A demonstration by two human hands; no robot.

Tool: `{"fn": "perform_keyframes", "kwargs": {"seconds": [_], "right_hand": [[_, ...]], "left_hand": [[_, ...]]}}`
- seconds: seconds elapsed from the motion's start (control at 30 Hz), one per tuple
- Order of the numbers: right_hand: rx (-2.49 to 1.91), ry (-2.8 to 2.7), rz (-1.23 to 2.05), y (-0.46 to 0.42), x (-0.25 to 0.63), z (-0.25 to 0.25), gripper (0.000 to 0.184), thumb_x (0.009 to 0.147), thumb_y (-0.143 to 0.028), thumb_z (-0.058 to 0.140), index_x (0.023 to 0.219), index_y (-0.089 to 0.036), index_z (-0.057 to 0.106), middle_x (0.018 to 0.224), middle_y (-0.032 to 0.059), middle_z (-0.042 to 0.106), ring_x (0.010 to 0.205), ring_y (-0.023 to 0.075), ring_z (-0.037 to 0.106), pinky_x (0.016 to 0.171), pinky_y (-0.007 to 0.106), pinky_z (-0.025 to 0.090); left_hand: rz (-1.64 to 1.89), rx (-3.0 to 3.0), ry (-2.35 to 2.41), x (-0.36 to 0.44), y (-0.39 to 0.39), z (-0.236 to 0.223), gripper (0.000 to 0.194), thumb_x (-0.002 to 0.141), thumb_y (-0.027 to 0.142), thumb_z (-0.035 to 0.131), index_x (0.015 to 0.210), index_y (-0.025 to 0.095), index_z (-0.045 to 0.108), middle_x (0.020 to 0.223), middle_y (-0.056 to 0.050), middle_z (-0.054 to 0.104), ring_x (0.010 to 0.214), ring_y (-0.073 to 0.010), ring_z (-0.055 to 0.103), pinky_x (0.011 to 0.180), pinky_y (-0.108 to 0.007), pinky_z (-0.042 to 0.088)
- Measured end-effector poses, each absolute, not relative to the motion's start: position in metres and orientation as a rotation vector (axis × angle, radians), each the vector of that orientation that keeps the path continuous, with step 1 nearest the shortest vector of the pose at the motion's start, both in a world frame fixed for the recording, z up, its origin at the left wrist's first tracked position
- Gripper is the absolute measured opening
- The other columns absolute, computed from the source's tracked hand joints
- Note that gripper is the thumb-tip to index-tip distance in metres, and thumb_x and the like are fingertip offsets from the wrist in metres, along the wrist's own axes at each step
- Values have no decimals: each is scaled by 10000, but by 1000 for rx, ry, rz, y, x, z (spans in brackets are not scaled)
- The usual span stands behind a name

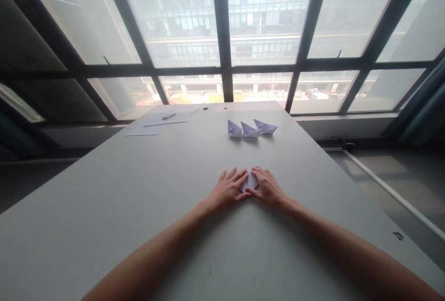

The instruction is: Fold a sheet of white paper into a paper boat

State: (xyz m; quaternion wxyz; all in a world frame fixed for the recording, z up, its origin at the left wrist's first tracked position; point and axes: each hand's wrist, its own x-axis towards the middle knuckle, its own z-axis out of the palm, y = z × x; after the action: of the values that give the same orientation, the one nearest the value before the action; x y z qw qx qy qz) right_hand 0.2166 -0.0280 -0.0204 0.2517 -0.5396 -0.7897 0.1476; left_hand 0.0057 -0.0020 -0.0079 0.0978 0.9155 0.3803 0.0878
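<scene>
A small piece of folded white paper lies flat on the table between my two hands. My left hand is spread over its left side, the fingers stretched out and pressing down. My right hand rests over the right side, fingers extended and thumb near my left thumb at the lower edge. Much of the paper is hidden beneath the fingers. Beyond my hands, three folded paper boats stand in a row: a left one, a middle one and a right one.
The white table stretches to large windows at the back. Flat paper sheets lie at the far left with a small whitish object on top. Cable holes are near the far edge. A small dark mark sits near the right edge.
</scene>
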Motion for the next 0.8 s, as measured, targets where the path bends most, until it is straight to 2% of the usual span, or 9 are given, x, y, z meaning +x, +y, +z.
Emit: {"fn": "perform_keyframes", "kwargs": {"seconds": [0.1, 0.2, 0.27, 0.37, 0.47, 0.53, 0.6, 0.7, 0.8], "right_hand": [[-1396, -1940, 481, -25, 216, -18, 476, 793, -372, 706, 1207, -165, 597, 1230, 148, 652, 1180, 292, 585, 1081, 493, 368], [-1248, -1679, 701, -21, 216, -14, 362, 823, -350, 663, 1133, -175, 597, 1048, 105, 705, 967, 252, 666, 877, 417, 517], [-1116, -1554, 873, -20, 215, -11, 373, 840, -361, 644, 1158, -177, 579, 979, 85, 714, 874, 231, 679, 763, 366, 544], [-988, -1552, 1052, -21, 216, -6, 331, 831, -372, 664, 1095, -177, 628, 926, 59, 716, 829, 215, 668, 714, 323, 529], [-1002, -1619, 1093, -23, 216, -2, 234, 813, -381, 684, 920, -174, 672, 850, 25, 693, 757, 184, 626, 662, 279, 485], [-1047, -1636, 1088, -22, 216, -1, 233, 801, -397, 692, 832, -169, 655, 762, -2, 645, 683, 157, 571, 599, 251, 434], [-1076, -1652, 1080, -21, 216, -2, 274, 802, -424, 683, 741, -168, 608, 683, -25, 572, 626, 131, 503, 550, 234, 370], [-1078, -1687, 1091, -19, 216, -2, 365, 826, -475, 638, 648, -175, 528, 615, -44, 467, 584, 109, 411, 525, 232, 295], [-1058, -1701, 1144, -19, 218, -2, 411, 831, -527, 615, 638, -177, 519, 604, -45, 433, 580, 107, 378, 528, 237, 273]], "left_hand": [[336, 2711, 1029, 6, -7, -3, 697, 949, 539, 517, 1546, 296, 253, 1609, -83, 240, 1474, -344, 232, 1182, -627, 187], [596, 2618, 814, 8, -13, 4, 576, 946, 367, 587, 1485, 322, 387, 1613, -66, 226, 1440, -283, 328, 1176, -483, 337], [848, 2454, 773, 12, -16, 6, 465, 951, 310, 573, 1409, 321, 493, 1580, -74, 283, 1362, -263, 442, 1109, -422, 443], [1094, 2065, 885, 17, -14, 6, 472, 938, 380, 585, 1388, 261, 507, 1441, -136, 456, 1062, -222, 642, 882, -374, 580], [970, 1786, 925, 18, -7, 5, 477, 869, 500, 651, 1197, 154, 639, 1056, -105, 675, 803, -189, 665, 684, -299, 561], [863, 1712, 930, 17, -3, 5, 450, 827, 559, 670, 938, 123, 695, 799, -50, 665, 697, -172, 628, 611, -264, 512], [816, 1671, 929, 15, -2, 6, 480, 805, 600, 666, 786, 121, 661, 677, -10, 597, 607, -140, 561, 545, -239, 463], [741, 1679, 907, 14, -3, 9, 495, 799, 614, 659, 750, 122, 625, 634, 21, 531, 564, -111, 491, 506, -210, 402], [683, 1707, 883, 14, -5, 11, 478, 805, 595, 666, 754, 122, 619, 638, 25, 519, 573, -102, 469, 513, -197, 362]]}}
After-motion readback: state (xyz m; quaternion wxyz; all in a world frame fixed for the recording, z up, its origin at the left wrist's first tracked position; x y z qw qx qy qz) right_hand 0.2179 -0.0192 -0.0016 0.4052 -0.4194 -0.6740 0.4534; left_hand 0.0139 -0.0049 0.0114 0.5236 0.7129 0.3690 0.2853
